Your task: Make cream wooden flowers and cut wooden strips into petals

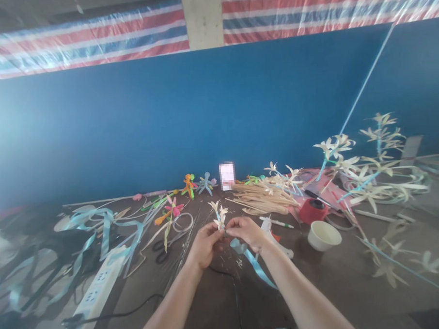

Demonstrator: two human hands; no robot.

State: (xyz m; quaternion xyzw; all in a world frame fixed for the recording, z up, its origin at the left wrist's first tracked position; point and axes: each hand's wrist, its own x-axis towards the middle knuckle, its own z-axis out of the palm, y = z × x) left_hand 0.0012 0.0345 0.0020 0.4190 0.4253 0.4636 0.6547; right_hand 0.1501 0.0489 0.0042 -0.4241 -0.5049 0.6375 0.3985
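Note:
Both my hands meet over the dark table point(331, 281) near its middle. My left hand point(203, 243) is closed in a pinch on the base of a small cream leaf flower point(219, 214) that stands upright above my fingers. My right hand point(247, 231) is closed too, its fingertips pressed against the same flower's stem from the right. A light blue ribbon point(256, 264) trails down from under my right hand toward me.
A pile of cream strips point(262, 197), a red tape roll point(312, 210), a white cup point(324, 235) and finished flower sprays point(372, 166) lie at right. Scissors point(165, 249), a power strip point(98, 288), blue ribbons point(103, 227) and coloured figures point(189, 184) are left. A blue wall stands behind.

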